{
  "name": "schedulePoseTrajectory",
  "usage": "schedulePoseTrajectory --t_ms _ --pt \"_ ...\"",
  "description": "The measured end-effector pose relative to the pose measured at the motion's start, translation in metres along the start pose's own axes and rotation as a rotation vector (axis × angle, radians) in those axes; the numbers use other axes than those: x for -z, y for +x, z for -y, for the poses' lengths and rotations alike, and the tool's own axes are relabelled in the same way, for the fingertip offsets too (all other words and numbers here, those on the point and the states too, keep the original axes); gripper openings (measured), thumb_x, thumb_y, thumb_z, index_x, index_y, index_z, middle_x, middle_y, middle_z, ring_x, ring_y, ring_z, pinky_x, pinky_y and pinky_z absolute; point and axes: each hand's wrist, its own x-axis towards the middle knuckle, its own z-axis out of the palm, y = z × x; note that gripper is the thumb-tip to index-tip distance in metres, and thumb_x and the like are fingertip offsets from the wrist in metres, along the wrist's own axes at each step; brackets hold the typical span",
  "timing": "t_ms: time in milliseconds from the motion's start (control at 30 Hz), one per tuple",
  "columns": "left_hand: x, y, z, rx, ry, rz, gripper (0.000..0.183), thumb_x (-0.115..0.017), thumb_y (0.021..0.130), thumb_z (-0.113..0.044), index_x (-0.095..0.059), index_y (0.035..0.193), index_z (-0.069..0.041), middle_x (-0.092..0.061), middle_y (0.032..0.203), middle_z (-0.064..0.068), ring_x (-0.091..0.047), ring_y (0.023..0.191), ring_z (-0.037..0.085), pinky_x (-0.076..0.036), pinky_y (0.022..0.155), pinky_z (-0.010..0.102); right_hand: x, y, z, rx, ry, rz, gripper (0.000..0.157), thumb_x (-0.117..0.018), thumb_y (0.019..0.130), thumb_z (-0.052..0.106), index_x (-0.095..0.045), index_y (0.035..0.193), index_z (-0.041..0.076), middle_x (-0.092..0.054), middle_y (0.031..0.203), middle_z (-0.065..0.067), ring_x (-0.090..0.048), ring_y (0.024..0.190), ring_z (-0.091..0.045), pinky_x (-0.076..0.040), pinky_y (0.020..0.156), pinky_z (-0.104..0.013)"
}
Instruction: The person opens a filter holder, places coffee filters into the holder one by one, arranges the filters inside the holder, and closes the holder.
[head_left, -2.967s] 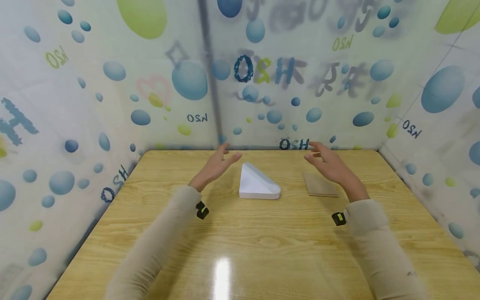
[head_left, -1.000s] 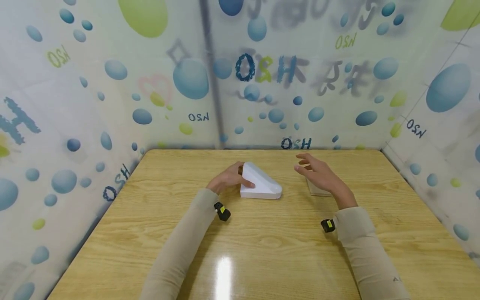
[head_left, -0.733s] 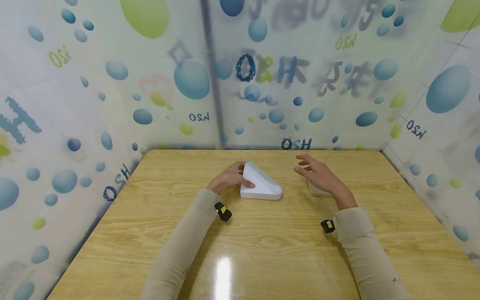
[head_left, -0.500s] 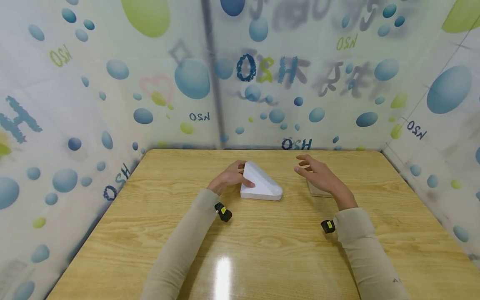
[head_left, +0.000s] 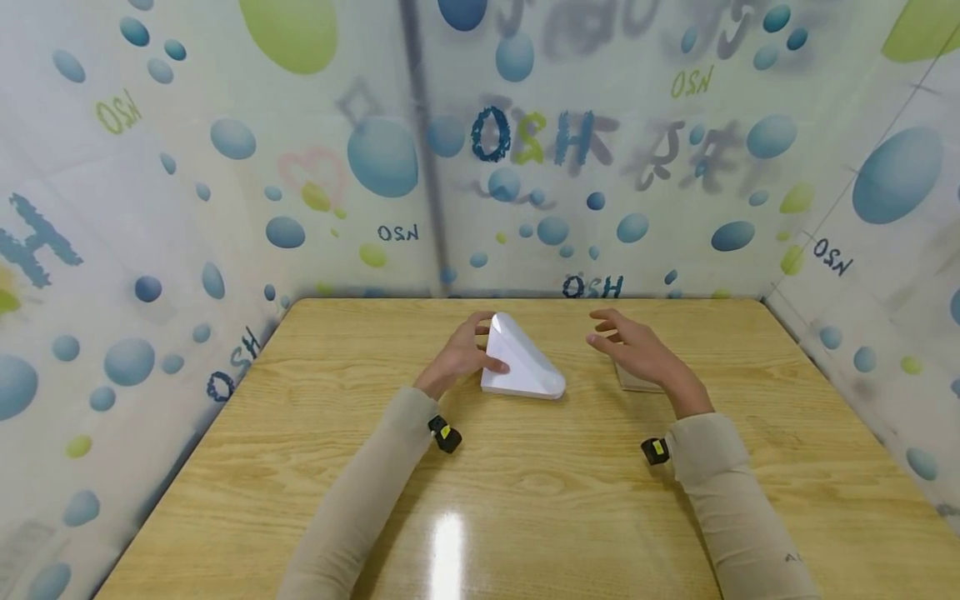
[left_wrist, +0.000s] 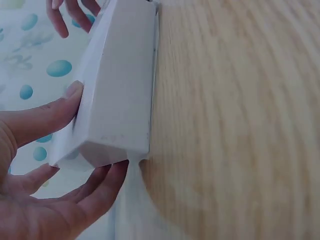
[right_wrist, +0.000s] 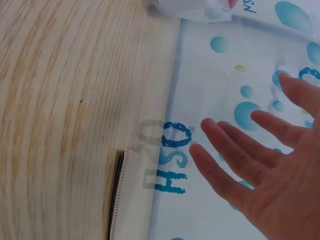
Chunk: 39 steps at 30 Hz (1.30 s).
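A white triangular piece with rounded corners (head_left: 521, 362), resembling a plastic corner shelf, sits mid-table. My left hand (head_left: 463, 350) grips its left side, the thumb on the top face and the fingers round the far left edge. In the left wrist view the thumb (left_wrist: 47, 117) presses one face of the white piece (left_wrist: 120, 80) while the fingertips reach its end; the piece tilts, one long edge near the table. Fingers spread and slightly bent, my right hand (head_left: 633, 346) hovers over a flat beige square (head_left: 633, 380) and holds nothing.
The wooden table (head_left: 525, 483) runs up to a patterned curtain wall (head_left: 525, 225) at the back, with more curtain on both sides. In the right wrist view the beige square (right_wrist: 131, 195) shows a ribbed edge; its kind is unclear. Black cameras sit on both wrists.
My left hand has come in from the left and taken hold of the white piece. Over the last half second its far corner has risen. My right hand has moved slightly left and down.
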Motion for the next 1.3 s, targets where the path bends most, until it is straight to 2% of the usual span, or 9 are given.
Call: schedulePoseTrajectory --t_ms 100,233,433,900,1067,1300 --pt "-0.001 -0.004 -0.002 -0.009 -0.014 -0.002 0.102 -0.088 0.076 0.005 -0.035 0.158 -0.023 -0.052 0.15 0.02 -0.059 0.131 0.04 -0.049 0.11 0.052 -0.001 0.0 0.0 0.003 -0.001 0.002 0.059 -0.048 0.11 0.036 -0.031 0.16 0.008 -0.045 0.154 -0.031 -0.053 0.135 -0.052 -0.043 0.109 -0.066" --pt "-0.001 -0.01 -0.002 -0.045 -0.014 -0.012 0.1 -0.086 0.078 0.005 -0.033 0.158 -0.023 -0.057 0.141 0.02 -0.062 0.125 0.038 -0.054 0.103 0.051 -0.001 0.0 0.0 0.009 -0.005 0.007 0.06 -0.048 0.11 0.038 -0.031 0.16 0.008 -0.045 0.154 -0.031 -0.053 0.135 -0.052 -0.044 0.109 -0.065" --pt "-0.001 -0.017 0.0 -0.105 -0.029 -0.036 0.097 -0.083 0.082 0.006 -0.031 0.159 -0.022 -0.056 0.141 0.02 -0.066 0.119 0.038 -0.059 0.093 0.049 -0.003 0.001 0.002 0.002 -0.005 0.016 0.062 -0.047 0.11 0.043 -0.031 0.16 0.01 -0.046 0.155 -0.03 -0.052 0.135 -0.051 -0.044 0.109 -0.065" --pt "0.001 -0.027 0.0 -0.163 -0.026 -0.117 0.095 -0.082 0.081 0.01 -0.034 0.158 -0.019 -0.056 0.141 0.018 -0.066 0.121 0.038 -0.06 0.091 0.047 -0.006 0.001 0.001 0.033 0.009 0.031 0.062 -0.049 0.11 0.04 -0.031 0.161 0.01 -0.045 0.156 -0.028 -0.053 0.135 -0.049 -0.044 0.109 -0.065" --pt "0.003 -0.031 -0.002 -0.173 0.017 -0.108 0.088 -0.083 0.08 0.008 -0.042 0.155 -0.012 -0.057 0.137 0.017 -0.067 0.117 0.036 -0.061 0.089 0.042 -0.008 0.003 0.003 0.05 0.007 0.033 0.061 -0.049 0.11 0.039 -0.032 0.16 0.009 -0.045 0.156 -0.028 -0.054 0.134 -0.049 -0.045 0.108 -0.064" --pt "0.003 -0.034 -0.003 -0.182 0.012 -0.087 0.078 -0.083 0.079 0.009 -0.047 0.145 -0.01 -0.059 0.13 0.016 -0.068 0.11 0.033 -0.062 0.084 0.038 -0.009 0.003 0.009 0.091 0.021 0.044 0.06 -0.051 0.11 0.037 -0.034 0.159 0.007 -0.047 0.155 -0.027 -0.055 0.134 -0.048 -0.047 0.107 -0.063"
